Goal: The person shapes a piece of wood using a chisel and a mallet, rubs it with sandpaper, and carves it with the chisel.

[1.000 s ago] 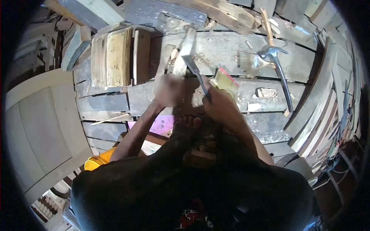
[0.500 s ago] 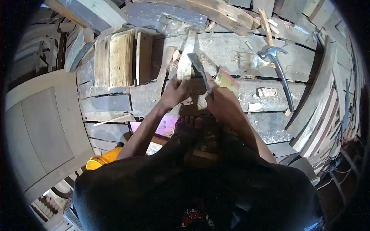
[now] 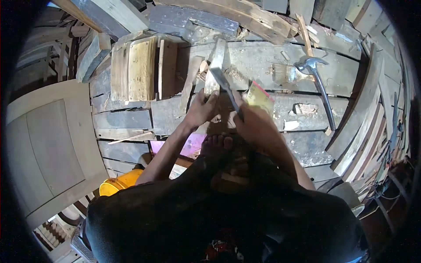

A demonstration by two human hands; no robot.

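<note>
My left hand grips the near end of a pale wooden strip, which points away from me over the plank floor. In my right hand is a chisel with a dark, flat, wide blade and a narrow shank. Its blade slants up and to the left, and its tip overlaps the strip just beyond my left fingers; I cannot tell whether it touches the wood. Most of the chisel's handle is hidden in my right hand. A yellow-green sheet with a pink edge lies just beyond my right hand.
A claw hammer lies to the right. Wooden blocks stand at the left, near a pale panel. Timber offcuts line the far side, and long strips the right. A yellow container is by my left arm.
The chisel's blade has moved left and nearer, from the strip's right edge to over the strip. My left hand keeps its hold. The whole view has shifted slightly.
</note>
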